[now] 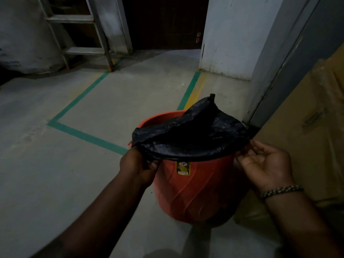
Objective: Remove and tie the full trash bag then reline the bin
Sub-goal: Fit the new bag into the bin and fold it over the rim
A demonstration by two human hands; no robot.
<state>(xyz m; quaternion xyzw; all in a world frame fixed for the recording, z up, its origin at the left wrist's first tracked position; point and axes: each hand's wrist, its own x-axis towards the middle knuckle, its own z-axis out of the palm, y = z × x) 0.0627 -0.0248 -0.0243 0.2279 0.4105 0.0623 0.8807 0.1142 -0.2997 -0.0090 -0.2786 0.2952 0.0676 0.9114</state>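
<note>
A red plastic bin [193, 190] stands on the concrete floor, a yellow sticker on its front. A black trash bag [189, 135] is stretched over its mouth; the bag's edge is folded over the near rim, while the far left rim shows bare red. One corner of the bag sticks up at the back. My left hand [138, 165] grips the bag's edge at the bin's left side. My right hand [264, 164], palm up, pinches the bag's edge at the right side. A braided band is on that wrist.
A cardboard box [305, 131] stands close against the bin's right side, with a grey door frame [279, 71] behind it. Green tape lines [81, 135] mark the floor. A metal ladder [83, 34] and a white sack stand at the far left.
</note>
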